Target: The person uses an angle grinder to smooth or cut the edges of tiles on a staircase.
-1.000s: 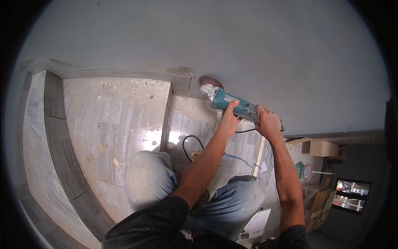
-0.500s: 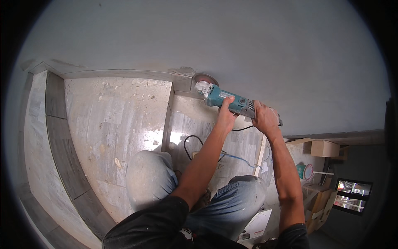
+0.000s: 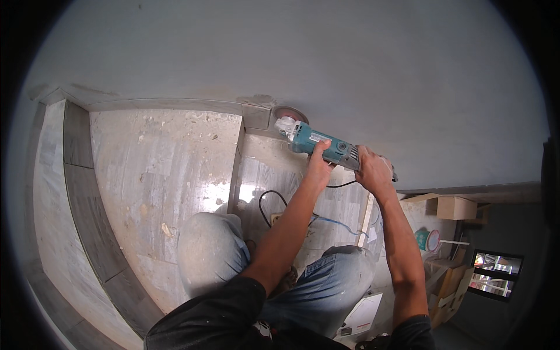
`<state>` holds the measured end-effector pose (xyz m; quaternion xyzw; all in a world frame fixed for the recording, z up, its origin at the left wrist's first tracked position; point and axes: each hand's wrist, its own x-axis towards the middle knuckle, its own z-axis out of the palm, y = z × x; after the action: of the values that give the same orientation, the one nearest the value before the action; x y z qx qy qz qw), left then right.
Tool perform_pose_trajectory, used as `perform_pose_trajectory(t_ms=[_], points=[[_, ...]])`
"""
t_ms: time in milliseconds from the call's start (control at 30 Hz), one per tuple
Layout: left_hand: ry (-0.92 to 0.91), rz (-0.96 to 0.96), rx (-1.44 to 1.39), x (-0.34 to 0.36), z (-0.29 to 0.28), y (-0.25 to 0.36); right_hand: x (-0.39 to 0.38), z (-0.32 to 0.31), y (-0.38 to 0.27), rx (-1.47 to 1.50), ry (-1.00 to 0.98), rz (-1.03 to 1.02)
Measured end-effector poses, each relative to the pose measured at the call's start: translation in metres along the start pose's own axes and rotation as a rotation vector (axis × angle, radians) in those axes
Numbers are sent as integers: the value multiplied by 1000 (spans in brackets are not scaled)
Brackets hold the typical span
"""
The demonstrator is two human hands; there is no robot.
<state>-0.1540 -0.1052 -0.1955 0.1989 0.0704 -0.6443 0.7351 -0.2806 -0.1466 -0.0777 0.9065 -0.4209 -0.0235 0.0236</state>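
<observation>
Both my hands grip a teal angle grinder (image 3: 304,140), held at a slant along the foot of the grey wall (image 3: 350,64). My left hand (image 3: 320,164) is wrapped under the middle of its body, the thumb lying on top. Around the rear handle closes my right hand (image 3: 374,169). The round cutting disc (image 3: 291,112) is at the wall, just right of the end of the skirting tile (image 3: 256,116); whether it cuts into the wall I cannot tell. A black power cord (image 3: 274,193) loops over the floor beneath my forearms.
Wood-look tiled steps (image 3: 157,169) with dusty debris rise on the left, edged by dark tile strips (image 3: 96,216). My knees (image 3: 213,248) are bent close below the grinder. At right stand a cardboard box (image 3: 457,207), a teal bucket (image 3: 427,240) and wooden boards (image 3: 452,291).
The grinder and both my hands have shifted very slightly down and right. My grip is the same, and the disc stays near the end of the skirting tile.
</observation>
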Motion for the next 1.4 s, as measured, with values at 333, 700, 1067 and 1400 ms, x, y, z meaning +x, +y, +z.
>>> perform_pose_trajectory(t_ms=[333,700,1067,1400], points=[[31,-50,2,0,4,2,1,-2,-2,-18,-25,28],[5,-10,-30,-5,8,11,1,-6,-8,-5,-2,27],[-5,-17,-2,-8,8,4,-6,-10,-10,-4,-38,75],[12,-74,17,-5,4,3,-7,-2,-7,5,-32,86]])
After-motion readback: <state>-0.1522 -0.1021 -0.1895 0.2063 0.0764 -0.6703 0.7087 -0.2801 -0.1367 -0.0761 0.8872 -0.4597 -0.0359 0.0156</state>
